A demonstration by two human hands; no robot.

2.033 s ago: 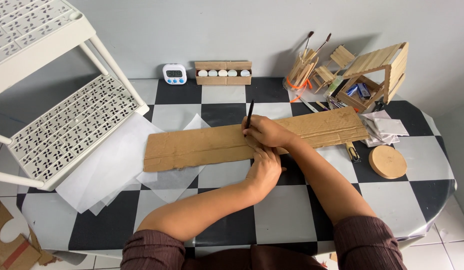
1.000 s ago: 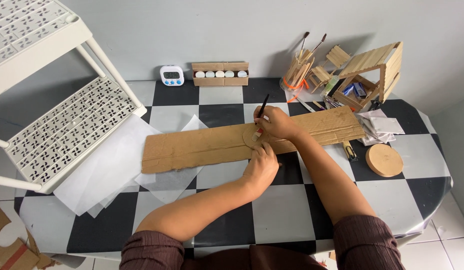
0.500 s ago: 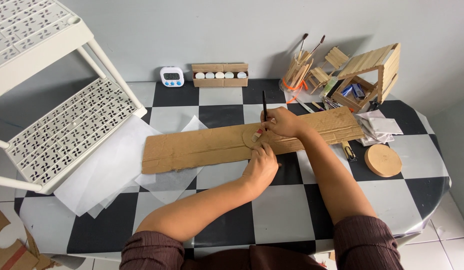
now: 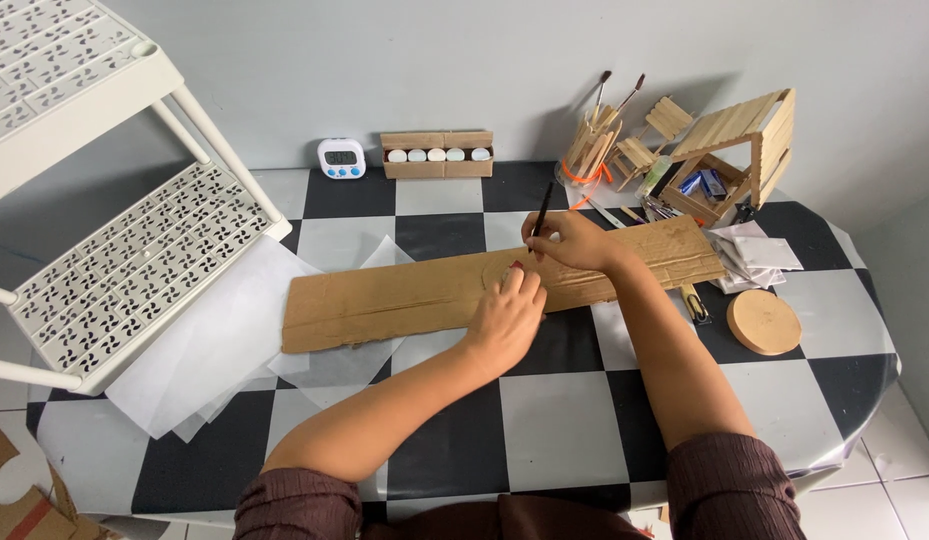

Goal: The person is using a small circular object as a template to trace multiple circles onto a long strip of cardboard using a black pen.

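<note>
A long brown cardboard strip point(image 4: 394, 300) lies across the checkered table point(image 4: 554, 410). My left hand point(image 4: 506, 312) presses flat on a round disc that rests on the cardboard; the disc is mostly hidden under my palm. My right hand point(image 4: 569, 242) grips a dark pencil point(image 4: 541, 210) upright, its tip at the disc's far edge on the cardboard.
A white perforated shelf rack point(image 4: 114, 240) stands at the left, with translucent paper sheets point(image 4: 214, 340) under the cardboard. At the back are a small timer point(image 4: 341, 158) and a cardboard box of paint pots point(image 4: 436, 154). A brush holder point(image 4: 584, 150), stick house point(image 4: 734, 150) and wooden disc point(image 4: 764, 320) sit right.
My right hand has moved the pencil around the far side of the disc, tilting it from leaning to more upright. My left hand has stayed pressed on the disc.
</note>
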